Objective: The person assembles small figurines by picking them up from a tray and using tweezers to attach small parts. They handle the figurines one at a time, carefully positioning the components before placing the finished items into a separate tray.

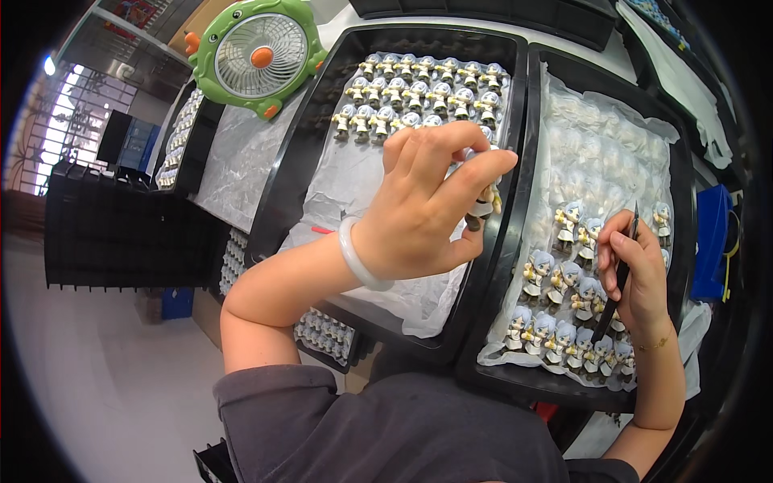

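Two shallow black trays sit side by side on the bench, each lined with crinkled white plastic sheet. The left tray [298, 161] carries three rows of small grey-haired figurines [419, 92] packed along its far edge, the near part of its liner being bare. The right tray [527, 145] holds a cluster of like figurines [564, 314] in its near half, while its far half shows pale shapes lying under the sheet. The left hand [427, 201], with a pale bangle [358, 258] at the wrist, is closed around a single figurine [483, 205] pinched in the fingertips over the rim between the two trays; the figure's long axis runs roughly vertically in the picture, its dark base toward the person, its head hidden by the fingers. The right hand [636, 278] grips a thin dark tool [624, 266], probably a fine brush, over the near right part of the right tray; the tool's long axis lies steeply, one end up and away near the thumb, the other down toward the near edge. At the far left corner of the bench stands a green, dragon-shaped desk fan [258, 52]. Further trays [189, 133] of figures lie at the left edge. Dark slotted crates [121, 233] stand on a pale floor beside a barred window [72, 121].
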The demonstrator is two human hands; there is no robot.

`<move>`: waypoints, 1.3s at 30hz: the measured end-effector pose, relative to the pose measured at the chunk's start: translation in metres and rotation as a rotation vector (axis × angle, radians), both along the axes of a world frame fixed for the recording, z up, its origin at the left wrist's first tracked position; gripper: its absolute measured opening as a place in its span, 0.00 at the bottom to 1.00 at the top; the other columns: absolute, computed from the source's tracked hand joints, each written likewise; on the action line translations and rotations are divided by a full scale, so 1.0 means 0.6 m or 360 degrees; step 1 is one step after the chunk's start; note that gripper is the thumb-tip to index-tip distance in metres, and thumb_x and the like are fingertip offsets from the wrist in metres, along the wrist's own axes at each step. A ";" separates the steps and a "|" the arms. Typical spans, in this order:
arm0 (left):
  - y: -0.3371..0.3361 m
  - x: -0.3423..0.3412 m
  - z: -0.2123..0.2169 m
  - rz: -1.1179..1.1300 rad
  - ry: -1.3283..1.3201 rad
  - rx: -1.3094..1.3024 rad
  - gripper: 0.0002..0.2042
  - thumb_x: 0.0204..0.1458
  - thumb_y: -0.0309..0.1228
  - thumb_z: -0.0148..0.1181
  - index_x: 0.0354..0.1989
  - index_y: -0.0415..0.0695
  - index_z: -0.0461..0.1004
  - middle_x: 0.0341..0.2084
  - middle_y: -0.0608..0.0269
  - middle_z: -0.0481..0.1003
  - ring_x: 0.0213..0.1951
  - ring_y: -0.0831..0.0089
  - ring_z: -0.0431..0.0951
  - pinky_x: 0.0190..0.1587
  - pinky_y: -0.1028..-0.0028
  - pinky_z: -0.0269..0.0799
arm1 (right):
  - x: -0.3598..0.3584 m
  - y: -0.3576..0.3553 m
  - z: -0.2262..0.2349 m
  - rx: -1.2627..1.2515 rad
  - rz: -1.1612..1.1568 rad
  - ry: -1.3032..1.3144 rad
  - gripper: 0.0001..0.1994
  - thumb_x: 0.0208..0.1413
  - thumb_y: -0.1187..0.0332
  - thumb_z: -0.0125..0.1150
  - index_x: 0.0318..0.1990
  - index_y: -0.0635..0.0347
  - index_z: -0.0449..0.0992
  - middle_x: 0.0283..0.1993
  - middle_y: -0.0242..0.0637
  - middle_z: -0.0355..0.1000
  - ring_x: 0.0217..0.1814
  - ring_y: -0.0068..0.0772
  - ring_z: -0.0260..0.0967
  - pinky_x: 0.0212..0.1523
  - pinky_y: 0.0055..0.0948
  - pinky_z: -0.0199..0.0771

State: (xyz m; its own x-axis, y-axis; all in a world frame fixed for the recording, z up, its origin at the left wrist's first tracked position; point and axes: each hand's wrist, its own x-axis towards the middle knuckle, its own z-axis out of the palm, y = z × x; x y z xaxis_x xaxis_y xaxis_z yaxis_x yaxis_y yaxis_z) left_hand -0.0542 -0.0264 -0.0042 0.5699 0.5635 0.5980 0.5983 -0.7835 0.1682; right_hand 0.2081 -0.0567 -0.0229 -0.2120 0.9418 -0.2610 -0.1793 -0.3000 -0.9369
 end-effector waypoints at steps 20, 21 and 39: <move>0.005 -0.007 -0.016 0.0150 -0.0026 -0.0112 0.27 0.23 0.30 0.62 0.41 0.52 0.68 0.35 0.64 0.60 0.36 0.67 0.61 0.44 0.67 0.48 | -0.004 -0.001 -0.001 0.0007 -0.0007 -0.0029 0.07 0.52 0.67 0.47 0.30 0.61 0.64 0.19 0.31 0.63 0.11 0.12 0.53 0.07 0.11 0.49; 0.005 -0.007 -0.016 0.0150 -0.0028 -0.0114 0.27 0.23 0.30 0.62 0.41 0.52 0.68 0.35 0.64 0.60 0.36 0.67 0.61 0.44 0.67 0.48 | -0.004 -0.001 -0.001 0.0008 -0.0010 -0.0031 0.07 0.52 0.67 0.47 0.30 0.61 0.64 0.19 0.31 0.63 0.11 0.12 0.53 0.07 0.11 0.49; 0.012 -0.007 -0.020 -0.0079 -0.0200 -0.0362 0.30 0.24 0.21 0.62 0.44 0.47 0.65 0.39 0.57 0.60 0.43 0.61 0.61 0.45 0.68 0.57 | -0.002 -0.002 0.001 0.0010 0.0013 -0.0041 0.06 0.52 0.68 0.46 0.30 0.61 0.65 0.19 0.31 0.64 0.12 0.12 0.55 0.08 0.11 0.50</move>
State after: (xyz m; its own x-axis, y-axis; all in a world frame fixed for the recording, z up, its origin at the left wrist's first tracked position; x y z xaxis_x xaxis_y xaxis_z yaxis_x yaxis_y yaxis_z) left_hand -0.0586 -0.0191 -0.0162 0.5297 0.6647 0.5269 0.5233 -0.7450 0.4138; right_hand 0.2069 -0.0578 -0.0223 -0.2128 0.9417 -0.2606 -0.1526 -0.2954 -0.9431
